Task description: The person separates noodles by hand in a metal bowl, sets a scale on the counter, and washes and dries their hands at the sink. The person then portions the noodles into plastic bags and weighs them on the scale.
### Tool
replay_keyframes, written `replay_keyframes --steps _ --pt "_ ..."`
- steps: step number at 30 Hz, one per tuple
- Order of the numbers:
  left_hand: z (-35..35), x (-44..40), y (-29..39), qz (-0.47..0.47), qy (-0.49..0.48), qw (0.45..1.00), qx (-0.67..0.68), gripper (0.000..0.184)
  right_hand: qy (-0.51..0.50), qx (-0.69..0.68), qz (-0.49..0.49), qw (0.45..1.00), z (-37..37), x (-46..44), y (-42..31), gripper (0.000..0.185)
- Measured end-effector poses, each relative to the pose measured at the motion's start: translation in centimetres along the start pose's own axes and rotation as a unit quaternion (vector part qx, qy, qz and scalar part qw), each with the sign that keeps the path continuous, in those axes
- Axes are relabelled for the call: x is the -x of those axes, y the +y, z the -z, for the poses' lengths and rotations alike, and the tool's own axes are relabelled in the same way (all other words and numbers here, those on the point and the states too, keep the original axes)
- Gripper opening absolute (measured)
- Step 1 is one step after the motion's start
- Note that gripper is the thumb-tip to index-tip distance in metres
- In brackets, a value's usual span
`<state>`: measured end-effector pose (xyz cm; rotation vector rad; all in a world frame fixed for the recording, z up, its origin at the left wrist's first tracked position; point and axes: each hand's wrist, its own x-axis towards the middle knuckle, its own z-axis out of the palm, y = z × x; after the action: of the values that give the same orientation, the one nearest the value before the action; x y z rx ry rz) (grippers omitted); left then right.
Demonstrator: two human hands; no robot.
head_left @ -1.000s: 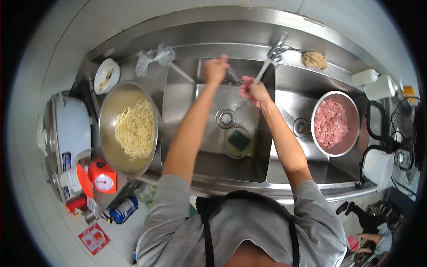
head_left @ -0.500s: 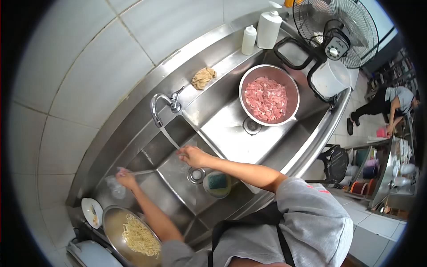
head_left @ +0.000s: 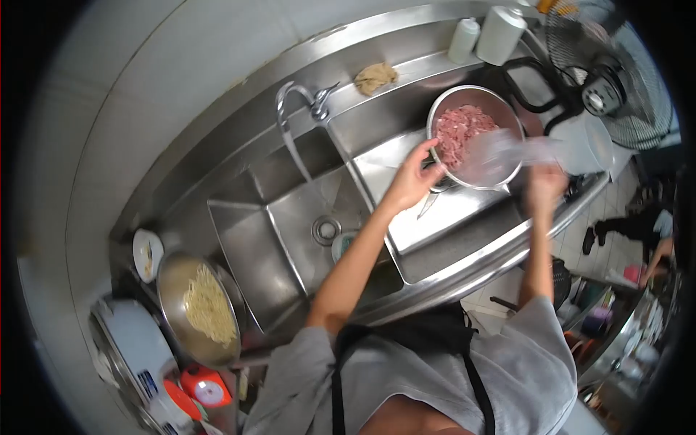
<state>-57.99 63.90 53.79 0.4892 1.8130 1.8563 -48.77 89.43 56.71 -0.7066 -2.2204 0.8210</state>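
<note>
A metal bowl of raw sliced meat stands in the right sink basin. My left hand is at the bowl's near-left rim, thumb and fingers apart, fingertips at the edge. To the right of the bowl, my right hand is smeared by motion, closed on a clear plastic bag. The blurred bag stretches over the bowl and hides part of the meat. Water runs from the curved tap into the middle basin.
A bowl of noodles sits at left, beside a small plate and an orange scale. Behind the sink are a brown cloth and two white bottles. A fan and white tub stand right. Another person is farther off.
My left hand has gone from the plastic bag at far left to the meat bowl. My right hand has left the running water and now has a bag beside the bowl. The view shifted.
</note>
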Motion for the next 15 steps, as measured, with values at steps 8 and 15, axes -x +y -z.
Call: replay_keyframes --steps 8,15 --pt "20.2 4.2 -7.8 0.068 0.266 0.919 0.284 0.031 0.145 -0.128 -0.097 0.976 14.7 -24.5 26.1 0.045" --pt "19.7 3.3 -7.6 0.196 0.267 0.934 0.137 0.026 0.254 0.397 -0.089 0.877 15.2 -22.4 21.4 0.059"
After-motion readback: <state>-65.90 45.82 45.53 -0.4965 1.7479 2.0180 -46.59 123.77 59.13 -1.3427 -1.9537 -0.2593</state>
